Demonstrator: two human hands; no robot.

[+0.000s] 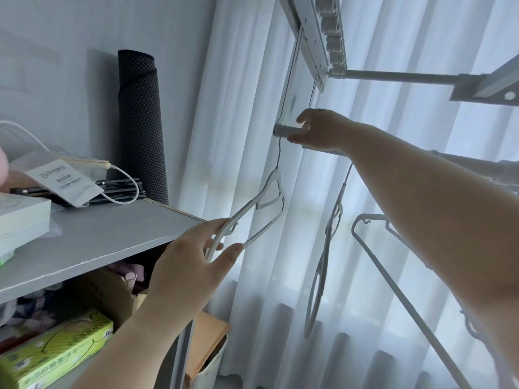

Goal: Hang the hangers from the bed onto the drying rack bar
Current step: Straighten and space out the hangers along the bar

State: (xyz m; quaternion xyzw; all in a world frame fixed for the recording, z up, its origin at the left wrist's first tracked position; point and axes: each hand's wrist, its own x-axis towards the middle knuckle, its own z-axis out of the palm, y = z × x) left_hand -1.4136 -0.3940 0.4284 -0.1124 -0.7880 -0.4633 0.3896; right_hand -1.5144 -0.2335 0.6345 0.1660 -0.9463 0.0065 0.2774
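Nearest, the left hand [193, 265] has its fingers pinched on the lower end of a white hanger [266, 203]. The hanger's long axis slants up and away to its thin hook, which sits over the end of the drying rack bar [282, 131]. The right hand [320, 130], nearer the hook, has its fingers curled round the bar just beside it. Two more hangers [323, 276] dangle further right. A cluttered shelf [98, 237] lies to the left, with white curtains [252, 80] behind.
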